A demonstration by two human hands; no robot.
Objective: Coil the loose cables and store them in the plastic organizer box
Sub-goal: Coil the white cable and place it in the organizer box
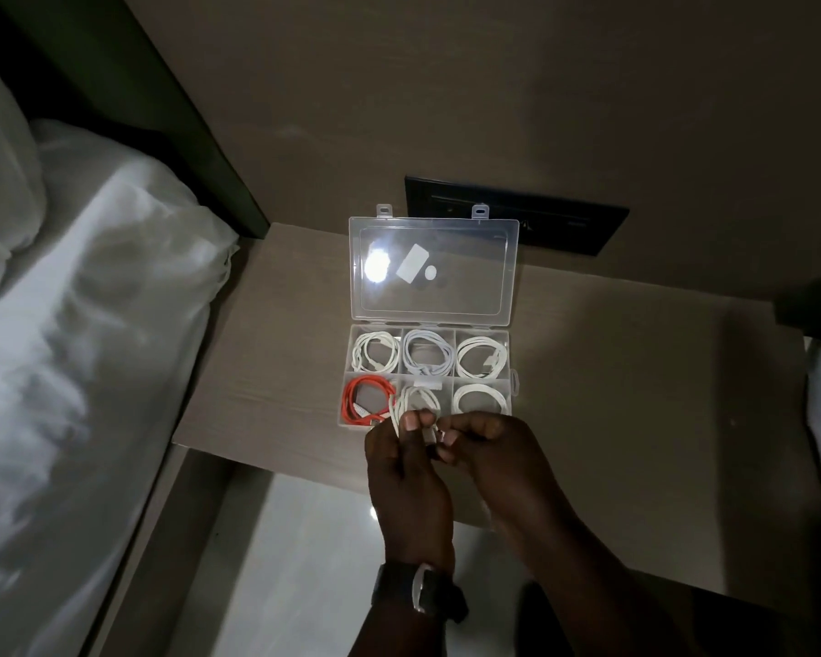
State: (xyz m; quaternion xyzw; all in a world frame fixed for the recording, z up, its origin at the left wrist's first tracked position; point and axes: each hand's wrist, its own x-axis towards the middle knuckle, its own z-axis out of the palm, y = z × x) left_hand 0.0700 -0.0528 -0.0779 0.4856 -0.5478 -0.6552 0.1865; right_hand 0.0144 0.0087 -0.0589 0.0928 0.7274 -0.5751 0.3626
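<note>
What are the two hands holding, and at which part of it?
Both hands pinch a coiled white cable at its near edge, above the organizer box: left hand on the loops, right hand apparently on the plug end.

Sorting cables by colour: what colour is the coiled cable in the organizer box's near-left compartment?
Orange-red, unlike the white coils beside it; the coiled cable shows clearly in the head view.

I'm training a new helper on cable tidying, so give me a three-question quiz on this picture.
1. True or false: the organizer box has its lid shut.
2. How many compartments does the box have?
A) four B) six C) nine
3. What colour is the coiled cable in the near-left compartment?

Key: 1 false, the lid stands open. 2 B. 3 red; the others are white, and the left hand and right hand hold a white cable over the near-middle compartment.
</note>
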